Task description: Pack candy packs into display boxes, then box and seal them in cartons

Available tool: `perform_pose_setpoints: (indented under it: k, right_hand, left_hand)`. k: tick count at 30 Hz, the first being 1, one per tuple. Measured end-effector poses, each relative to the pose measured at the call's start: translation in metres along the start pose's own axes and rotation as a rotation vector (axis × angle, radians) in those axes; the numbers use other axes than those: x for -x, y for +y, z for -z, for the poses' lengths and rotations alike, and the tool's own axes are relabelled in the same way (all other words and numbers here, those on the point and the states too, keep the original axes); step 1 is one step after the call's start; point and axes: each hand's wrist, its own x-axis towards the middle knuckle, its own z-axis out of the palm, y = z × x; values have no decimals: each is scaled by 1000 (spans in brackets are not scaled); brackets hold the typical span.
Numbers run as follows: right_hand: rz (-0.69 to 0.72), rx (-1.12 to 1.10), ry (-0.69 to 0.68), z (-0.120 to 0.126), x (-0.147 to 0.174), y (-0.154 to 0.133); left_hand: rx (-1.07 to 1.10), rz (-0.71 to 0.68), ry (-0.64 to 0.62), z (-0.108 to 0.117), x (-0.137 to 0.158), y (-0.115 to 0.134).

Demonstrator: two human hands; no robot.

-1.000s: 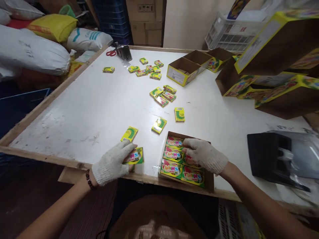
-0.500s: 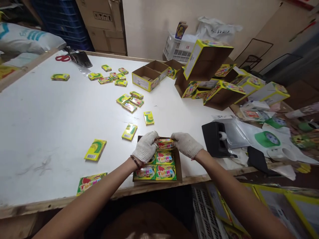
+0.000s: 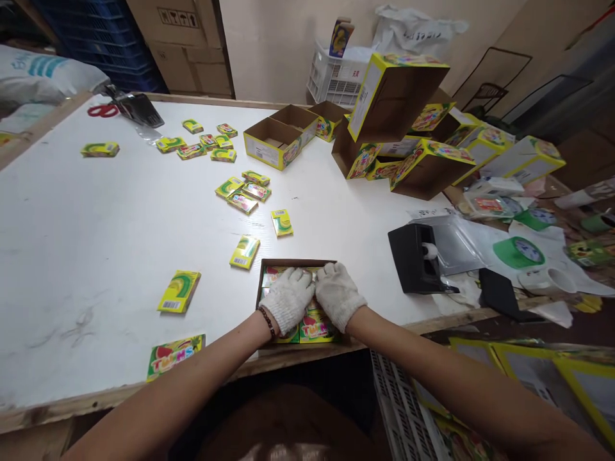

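Nearby, open brown cardboard carton (image 3: 295, 262): at the front edge of the wooden-rimmed white table (image 3: 120, 243); face-up green rectangular packs lettered TWINS (image 3: 316, 327) lie in it, partly covered.
Left hand (image 3: 289, 299): in a white knitted glove, over the packs inside, fingers slightly bent; whether it grips one cannot be told.
Right hand (image 3: 337, 294): gloved alike, just beside the left, fingers curled down inside the carton; its hold is hidden too.
Loose green pack (image 3: 175, 355): flat on the table, left of the carton, partly behind the left forearm.
Black plastic tape dispenser (image 3: 416, 259): right of the carton, apart from it.
Yellow-sided brown cardboard carton (image 3: 262, 152): farther back, open upward, showing two compartments.
Heaped yellow-and-brown cartons (image 3: 403, 96): right of that, tilted, brown insides showing.
White slatted plastic crate (image 3: 336, 82): by the wall, a small dark-blue-and-yellow box (image 3: 340, 40) rising above its rim.
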Motion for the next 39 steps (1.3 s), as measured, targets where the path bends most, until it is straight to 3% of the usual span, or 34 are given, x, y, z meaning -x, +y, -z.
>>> perform_pose_setpoints:
  k: [5,8,10,12,15,17,19,22,25,28,31,34,36,39]
  right_hand:
    - [-56,-72,-64,3,-4,-17]
    - [-100,-89,-147,7,-12,-21]
    - [-87,-123,-271,11,-17,-18]
    - [-41,-207,-357,15,-20,-10]
    - [25,-325,-359,18,-20,3]
    - [46,-360,-295,19,-18,5]
    - [49,-451,-134,23,-14,-4]
    - [40,-801,114,37,-10,-36]
    - [60,-1165,132,57,-16,-72]
    - [176,-1216,88,72,-30,-92]
    - [190,-1050,121,77,-36,-97]
    - [147,-928,216,72,-34,-94]
    - [175,-866,272,67,-31,-93]
    - [204,-744,395,65,-31,-96]
  left_hand:
    - [93,-18,-88,7,3,2]
    - [193,68,114,26,25,-11]
    - [211,257,302,39,49,-31]
    - [150,539,348,43,77,-62]
    - [31,967,142,30,124,-108]
    - [88,1092,15,12,153,-127]
    - [277,1098,68,-5,176,-131]
    - [565,1008,392,-19,190,-110]
    - [546,740,651,-18,184,-78]
    - [378,465,710,-6,178,-59]
    - [304,508,549,6,191,-60]
    - [289,601,113,6,219,-72]
    - [300,617,-71,-3,233,-79]
    - [327,788,8,-19,235,-87]
